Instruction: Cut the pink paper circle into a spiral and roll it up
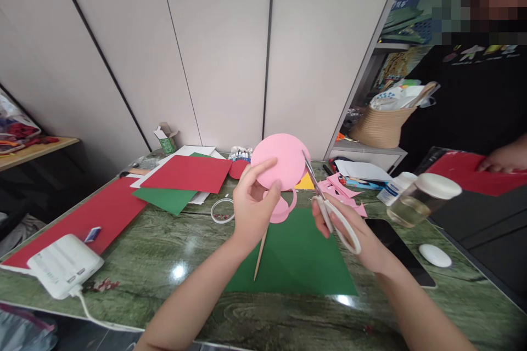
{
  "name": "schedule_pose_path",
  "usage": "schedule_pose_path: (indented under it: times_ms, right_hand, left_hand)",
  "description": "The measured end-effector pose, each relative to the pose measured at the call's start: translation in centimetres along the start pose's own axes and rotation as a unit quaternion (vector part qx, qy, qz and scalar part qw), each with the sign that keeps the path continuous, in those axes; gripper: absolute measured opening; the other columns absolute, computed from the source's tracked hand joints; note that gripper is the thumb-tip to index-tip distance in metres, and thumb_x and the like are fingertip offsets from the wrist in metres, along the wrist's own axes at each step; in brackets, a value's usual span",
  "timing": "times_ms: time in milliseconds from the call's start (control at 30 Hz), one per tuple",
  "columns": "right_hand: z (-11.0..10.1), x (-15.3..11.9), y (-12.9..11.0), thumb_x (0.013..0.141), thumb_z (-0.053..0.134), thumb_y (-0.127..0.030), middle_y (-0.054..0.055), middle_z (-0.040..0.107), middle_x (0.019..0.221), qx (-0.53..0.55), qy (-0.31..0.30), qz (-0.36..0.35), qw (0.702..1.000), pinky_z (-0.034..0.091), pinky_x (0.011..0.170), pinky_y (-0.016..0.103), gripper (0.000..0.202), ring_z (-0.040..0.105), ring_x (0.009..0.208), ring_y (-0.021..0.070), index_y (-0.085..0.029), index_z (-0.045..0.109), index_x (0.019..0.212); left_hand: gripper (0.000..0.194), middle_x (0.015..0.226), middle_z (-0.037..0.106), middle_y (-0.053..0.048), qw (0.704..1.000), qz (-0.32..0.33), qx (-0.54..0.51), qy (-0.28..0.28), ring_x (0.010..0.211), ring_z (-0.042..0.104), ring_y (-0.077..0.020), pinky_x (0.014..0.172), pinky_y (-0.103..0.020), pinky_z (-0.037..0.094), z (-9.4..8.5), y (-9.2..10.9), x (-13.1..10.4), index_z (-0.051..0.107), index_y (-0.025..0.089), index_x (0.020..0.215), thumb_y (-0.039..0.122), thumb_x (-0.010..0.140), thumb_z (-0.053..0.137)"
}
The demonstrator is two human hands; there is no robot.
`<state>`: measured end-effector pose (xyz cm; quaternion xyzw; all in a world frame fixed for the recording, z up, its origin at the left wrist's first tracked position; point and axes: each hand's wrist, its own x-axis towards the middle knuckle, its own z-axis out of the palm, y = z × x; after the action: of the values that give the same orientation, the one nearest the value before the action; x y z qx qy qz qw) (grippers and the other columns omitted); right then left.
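Observation:
A round piece of pink paper [282, 156] is pinched between the thumb and fingers of my left hand [255, 203], raised above the table. My right hand [346, 225] holds white-handled scissors [341, 225], their blades at the right edge of the pink circle. Below the circle hangs or lies a smaller pink piece with a curved strip [293, 201]; its link to the circle is hidden. Beneath my hands are a green sheet [304, 263] and a thin wooden stick [260, 255].
Red sheets [185, 171] and a white charger [66, 264] lie left. Pink scraps [343, 189], a black phone or tablet [397, 249], a lidded jar [424, 200] and a white mouse [435, 255] are right. At far right, a person's hand [506, 158] touches red paper.

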<state>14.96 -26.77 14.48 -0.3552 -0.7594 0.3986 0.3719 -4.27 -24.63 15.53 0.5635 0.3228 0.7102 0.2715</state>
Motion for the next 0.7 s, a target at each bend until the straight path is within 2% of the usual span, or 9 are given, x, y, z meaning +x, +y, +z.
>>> schedule_pose_path:
  times_ms: [700]
  right_hand:
    - [0.2,-0.08,0.04,0.096,0.029,-0.04,-0.001,0.045,0.065,-0.02,0.012,0.023,0.999,0.033,0.061,0.03,0.026,0.041,0.06,0.0144,-0.021,0.046,0.091]
  left_hand:
    - [0.031,0.116,0.061,-0.007,1.0,-0.014,-0.007,0.01,0.11,0.055,-0.0206,0.088,-0.035,0.051,0.0,0.17,-0.02,0.062,0.024,0.109,0.022,0.078,0.06]
